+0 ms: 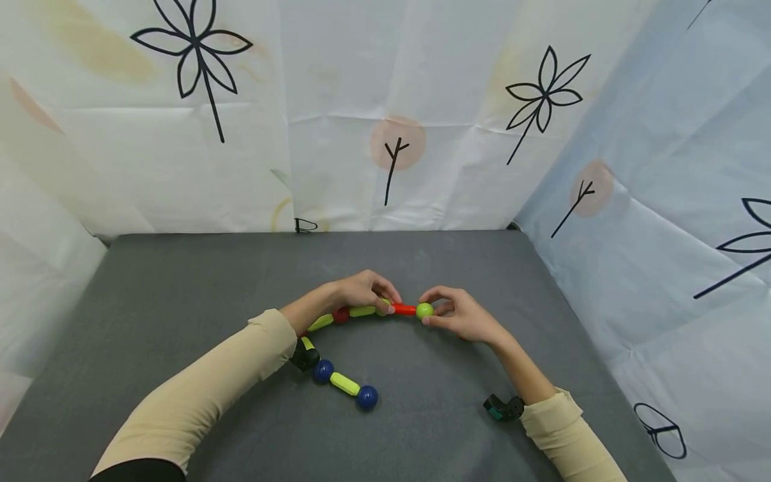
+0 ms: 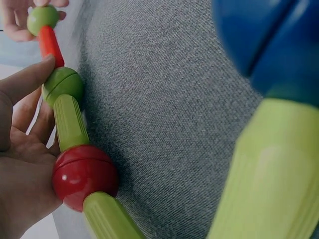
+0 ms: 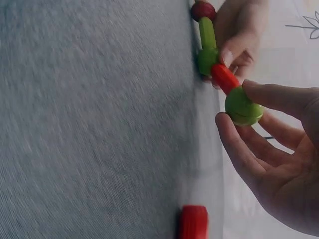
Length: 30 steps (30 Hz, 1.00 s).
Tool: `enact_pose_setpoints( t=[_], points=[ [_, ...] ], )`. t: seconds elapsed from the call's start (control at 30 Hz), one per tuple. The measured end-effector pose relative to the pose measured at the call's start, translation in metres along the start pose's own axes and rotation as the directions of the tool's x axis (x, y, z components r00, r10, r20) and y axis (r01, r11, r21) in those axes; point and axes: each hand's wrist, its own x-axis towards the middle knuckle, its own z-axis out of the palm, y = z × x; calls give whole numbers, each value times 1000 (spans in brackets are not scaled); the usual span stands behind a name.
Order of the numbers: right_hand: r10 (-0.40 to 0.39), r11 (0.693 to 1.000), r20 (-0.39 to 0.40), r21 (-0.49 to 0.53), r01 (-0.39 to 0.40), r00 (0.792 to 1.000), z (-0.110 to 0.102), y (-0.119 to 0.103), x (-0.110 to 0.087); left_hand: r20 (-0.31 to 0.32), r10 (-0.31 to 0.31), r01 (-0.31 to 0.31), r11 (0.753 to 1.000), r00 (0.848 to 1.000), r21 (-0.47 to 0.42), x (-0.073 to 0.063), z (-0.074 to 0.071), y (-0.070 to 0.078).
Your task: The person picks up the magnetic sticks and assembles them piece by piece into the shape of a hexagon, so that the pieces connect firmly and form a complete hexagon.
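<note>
A curved chain of magnetic balls and rods lies on the grey table. My left hand (image 1: 365,292) pinches the red rod (image 1: 404,309) where it meets a green ball (image 2: 63,85). At the rod's other end, my right hand (image 1: 462,314) holds another green ball (image 3: 243,106) between thumb and fingers. Behind the left hand the chain runs on through a yellow-green rod (image 2: 71,122) and a red ball (image 2: 84,177). It bends round under the left wrist, which hides part of it, to a blue ball (image 1: 323,370), a yellow-green rod (image 1: 345,383) and an end blue ball (image 1: 367,397).
A loose red rod (image 3: 194,222) lies by the right hand in the right wrist view. Printed white cloth (image 1: 337,167) hangs behind the grey table (image 1: 421,428) and along its sides. Each wrist wears a small black camera, one of them the right camera (image 1: 503,407).
</note>
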Motion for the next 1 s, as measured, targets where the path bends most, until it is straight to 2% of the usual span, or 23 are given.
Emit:
enact_pose_setpoints(
  t=[0.17,0.23,0.3,0.47,0.63,0.77,0.87,1.0],
  points=[
    [10,1000,-17,11,-10,1000,7,1,0,-10,29,-29,1000,1000,-9,-2,1,0],
    [19,1000,-35,19,-18,999,8,1,0,-12,65,-65,998,998,-14,-2,2,0],
    [24,999,-48,30,-23,999,9,1,-1,-15,128,-128,992,992,4,-4,5,1],
    [32,998,-70,53,-28,997,11,1,-5,-44,281,-277,958,959,80,-6,15,7],
    [29,996,-91,81,-22,995,12,-1,-10,-79,366,-356,927,927,118,-3,29,13],
    [25,994,-110,105,-13,994,13,0,-12,-123,398,-382,914,909,140,-1,36,16],
    [31,993,-129,116,-16,991,15,-1,-13,-142,393,-376,917,909,131,-1,38,16],
    [44,992,-146,125,-25,988,17,-1,-14,-132,397,-383,916,908,118,0,39,15]
  ],
)
